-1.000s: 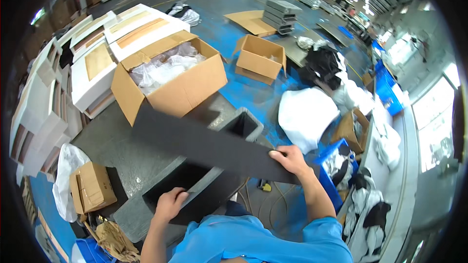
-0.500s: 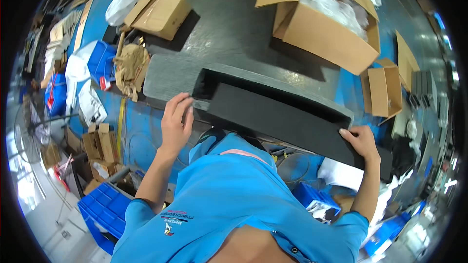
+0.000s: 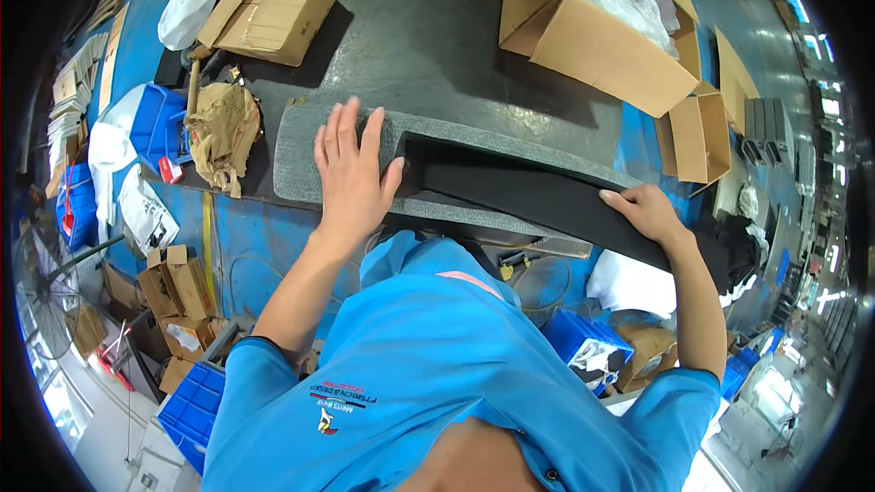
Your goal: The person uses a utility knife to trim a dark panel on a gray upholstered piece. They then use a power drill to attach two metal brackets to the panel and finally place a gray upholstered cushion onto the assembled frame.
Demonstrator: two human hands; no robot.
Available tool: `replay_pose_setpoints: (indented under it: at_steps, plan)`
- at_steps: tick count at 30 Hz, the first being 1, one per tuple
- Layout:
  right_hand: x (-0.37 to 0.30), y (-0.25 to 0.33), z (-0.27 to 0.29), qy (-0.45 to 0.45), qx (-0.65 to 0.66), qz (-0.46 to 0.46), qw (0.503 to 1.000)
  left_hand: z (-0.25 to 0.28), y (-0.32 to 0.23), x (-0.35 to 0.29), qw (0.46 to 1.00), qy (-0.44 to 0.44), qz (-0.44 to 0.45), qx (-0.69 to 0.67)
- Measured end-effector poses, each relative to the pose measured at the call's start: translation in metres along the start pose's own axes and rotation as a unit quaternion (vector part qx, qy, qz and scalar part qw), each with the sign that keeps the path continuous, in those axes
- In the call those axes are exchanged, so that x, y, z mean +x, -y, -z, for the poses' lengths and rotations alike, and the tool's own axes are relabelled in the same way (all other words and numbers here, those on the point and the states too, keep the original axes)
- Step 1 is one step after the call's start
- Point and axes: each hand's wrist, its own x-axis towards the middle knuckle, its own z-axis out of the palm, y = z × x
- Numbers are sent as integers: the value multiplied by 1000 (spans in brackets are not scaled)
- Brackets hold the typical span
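A long grey, felt-like covered piece (image 3: 296,159) lies on the dark worktable, with a black-sided rectangular recess in it. One end of a long black panel (image 3: 538,200) lies inside the recess. Its right part sticks out over the near rim, slanting toward me. My left hand (image 3: 354,169) rests with fingers spread on the grey surface, by the left end of the recess. Near the panel's right part, my right hand (image 3: 647,214) grips its far edge between thumb and fingers, the fingers partly hidden.
Behind stand a closed cardboard box (image 3: 273,18) and a large open carton (image 3: 602,59) with clear plastic wrap. Crumpled brown paper (image 3: 223,132) lies to the left. A smaller carton (image 3: 697,137) is at right. Blue crates (image 3: 196,410) and a fan (image 3: 46,287) stand lower left.
My left hand has moved from the black panel's left end onto the grey piece, fingers spreading. The panel's left end has gone down into the recess; my right hand has shifted slightly left and farther away.
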Motion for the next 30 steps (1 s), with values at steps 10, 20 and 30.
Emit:
replay_pose_setpoints:
  at_steps: [10,20,30]
  plan:
    - [41,20,-22,6,5,82,997,-24,-22,9,997,25,7,78]
    - [52,0,-30,-29,28,166,985,-73,-86,28,923,382,-45,29]
    - [23,-6,-28,-2,-75,21,997,-79,-90,49,826,557,15,85]
